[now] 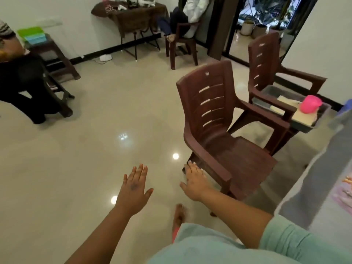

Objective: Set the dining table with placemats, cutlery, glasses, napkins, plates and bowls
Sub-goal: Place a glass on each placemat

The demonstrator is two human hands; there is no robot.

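Hands extend flat over the glossy floor, both empty with fingers straight, left hand in open air, right hand at the near front edge of the brown chair, while the table edge lies at right.

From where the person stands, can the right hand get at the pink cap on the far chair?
Probably not. The right hand is at the near brown chair, which stands between it and the pink cap.
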